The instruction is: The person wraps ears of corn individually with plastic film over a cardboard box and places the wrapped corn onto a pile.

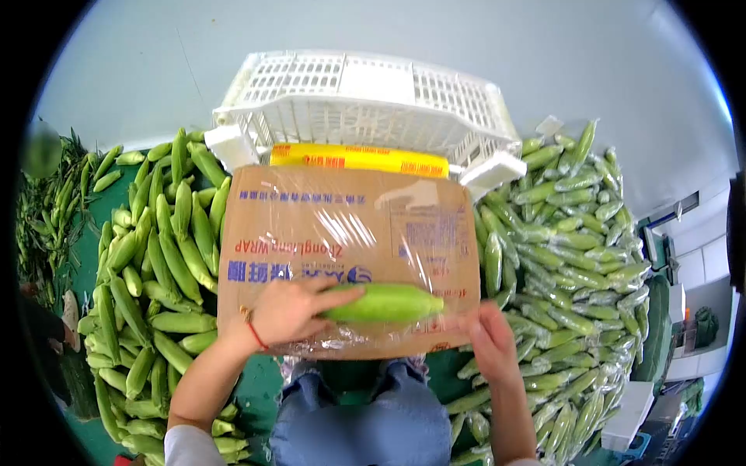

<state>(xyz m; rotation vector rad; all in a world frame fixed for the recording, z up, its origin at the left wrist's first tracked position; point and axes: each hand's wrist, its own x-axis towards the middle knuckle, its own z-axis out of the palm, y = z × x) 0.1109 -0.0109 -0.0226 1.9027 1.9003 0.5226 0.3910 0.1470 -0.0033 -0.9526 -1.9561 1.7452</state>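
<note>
Jeans (357,423): nearest, below the carton (256,221).
Corn cob (385,303): lying crosswise on clear film (346,225) over the carton.
Left hand (287,312): pinching the cob's left end.
Right hand (491,334): near the cob's right end; cannot tell whether it pinches film.
Handling: probably light, firm, slightly slippery; best held around the middle.
Print: red "ZhongLiang WRAP" on carton; yellow box (357,159) lettering too small.

Green, husk-covered ear of corn (388,303): crosswise, paler end right, above clear, glossy plastic film (342,221) spread across brown cardboard box (461,213).
</note>
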